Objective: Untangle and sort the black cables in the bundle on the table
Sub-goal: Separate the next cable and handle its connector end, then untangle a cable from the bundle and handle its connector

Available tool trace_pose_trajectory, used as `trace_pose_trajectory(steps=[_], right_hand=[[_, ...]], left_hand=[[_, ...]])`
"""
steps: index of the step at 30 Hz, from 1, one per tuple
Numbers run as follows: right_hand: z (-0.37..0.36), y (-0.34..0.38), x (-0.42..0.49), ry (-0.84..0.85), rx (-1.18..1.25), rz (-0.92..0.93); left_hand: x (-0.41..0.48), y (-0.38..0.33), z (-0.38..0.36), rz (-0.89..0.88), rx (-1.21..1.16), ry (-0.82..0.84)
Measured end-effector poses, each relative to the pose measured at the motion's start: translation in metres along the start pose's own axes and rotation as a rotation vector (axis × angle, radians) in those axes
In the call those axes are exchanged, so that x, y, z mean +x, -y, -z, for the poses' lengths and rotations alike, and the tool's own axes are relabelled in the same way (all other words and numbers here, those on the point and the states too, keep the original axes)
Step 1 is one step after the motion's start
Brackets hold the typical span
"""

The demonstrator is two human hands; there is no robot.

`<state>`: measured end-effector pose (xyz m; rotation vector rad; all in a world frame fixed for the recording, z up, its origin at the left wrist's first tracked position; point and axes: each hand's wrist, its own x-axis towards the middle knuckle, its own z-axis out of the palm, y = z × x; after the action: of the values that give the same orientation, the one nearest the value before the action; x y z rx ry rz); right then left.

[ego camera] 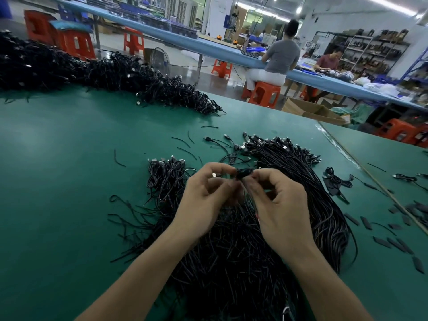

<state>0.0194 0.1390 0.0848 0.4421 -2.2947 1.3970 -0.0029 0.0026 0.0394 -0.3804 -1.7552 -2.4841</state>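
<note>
A big tangled bundle of black cables (231, 251) lies on the green table (69, 158) right under my forearms. My left hand (206, 193) and my right hand (280, 200) meet above it, both with curled fingers pinching one small coiled black cable (243, 173); its silver plug (214, 175) shows by my left fingers. To the right a straightened sheaf of cables (301, 172) fans out with plugs at its far end. A smaller bunch of looped cables (165, 177) sits to the left.
A long heap of black cables (92, 72) runs along the table's far left. Loose ties and black sleeve pieces (393, 228) scatter at the right. A seam (347, 156) splits the table top. People sit at a blue bench beyond, on orange stools.
</note>
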Motion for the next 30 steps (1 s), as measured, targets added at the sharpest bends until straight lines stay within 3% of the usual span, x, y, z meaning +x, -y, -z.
trace_pose_trajectory(steps=[4,6,12,16,18,23,30], right_hand=[[-0.005,-0.010,-0.005,0.101,0.091,-0.147],[-0.005,-0.013,-0.007,0.167,0.160,-0.180],[0.005,-0.016,-0.001,0.182,0.243,-0.224],[0.011,-0.015,0.004,0.082,0.182,-0.177],[0.012,-0.012,0.004,0.070,0.195,-0.154],[0.009,-0.008,0.004,0.121,0.242,-0.120],[0.006,-0.017,-0.003,0.219,0.203,-0.195]], left_hand=[[0.000,-0.013,0.003,0.103,-0.304,-0.001],[-0.002,-0.017,0.002,0.073,-0.281,0.027],[-0.007,-0.016,-0.002,-0.161,0.026,0.123],[-0.007,-0.005,-0.003,-0.185,0.403,-0.088],[-0.005,-0.004,-0.004,-0.148,0.352,-0.135],[-0.004,-0.007,-0.002,-0.079,0.259,-0.072],[-0.005,-0.016,-0.002,-0.020,-0.076,-0.023]])
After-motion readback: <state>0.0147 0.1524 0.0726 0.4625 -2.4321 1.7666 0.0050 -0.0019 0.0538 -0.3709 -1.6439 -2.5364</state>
